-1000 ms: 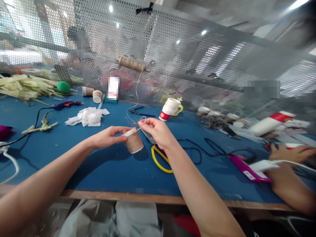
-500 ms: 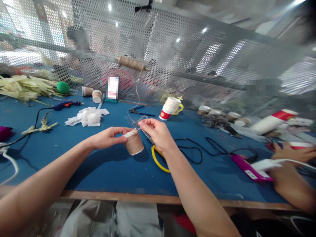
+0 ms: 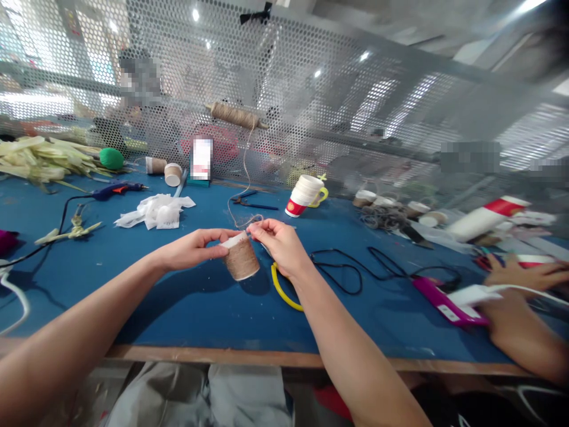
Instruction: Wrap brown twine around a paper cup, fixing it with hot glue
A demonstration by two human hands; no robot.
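Observation:
My left hand (image 3: pixel 198 248) grips the white rim of a small paper cup (image 3: pixel 242 259) wrapped in brown twine, holding it tilted above the blue table. At the cup's upper right edge, my right hand (image 3: pixel 278 243) pinches the twine (image 3: pixel 244 160), which runs down from a spool (image 3: pixel 235 114) on the mesh panel. Scissors with yellow handles (image 3: pixel 284 292) lie beneath my right hand, which partly hides them. Behind my hands are dark-handled pliers (image 3: pixel 255 204).
A stack of paper cups (image 3: pixel 304 194) stands at the back. To the left are crumpled white material (image 3: pixel 156 212) and a blue glue gun (image 3: pixel 116 189). A purple power strip (image 3: pixel 448 305) lies right, beside another person's hand (image 3: pixel 518 276). Mesh (image 3: pixel 311 118) borders the back.
My right fingers have shifted slightly at the cup's rim with the twine. The cup and my left hand stay nearly in place, and the view has moved a little.

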